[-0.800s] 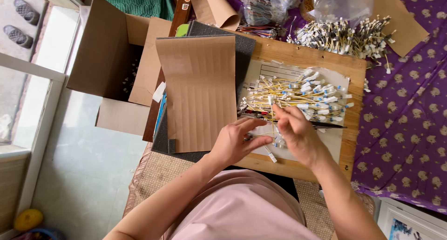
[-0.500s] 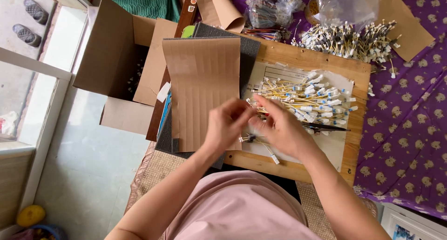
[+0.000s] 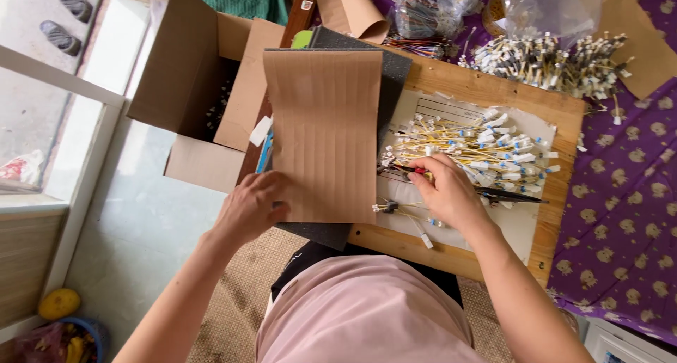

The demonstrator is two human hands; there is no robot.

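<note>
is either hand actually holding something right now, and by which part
The right hand pinches a thin yellow wire from the pile at its near end. The left hand only rests on the brown cardboard sheet at its lower left edge.

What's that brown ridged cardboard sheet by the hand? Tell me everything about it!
The brown cardboard sheet is a flat rectangle with long ridges running down it, like corrugated card. It lies on a dark grey pad that sticks out around it, at the wooden board's left end. The left hand rests at its lower left corner.
</note>
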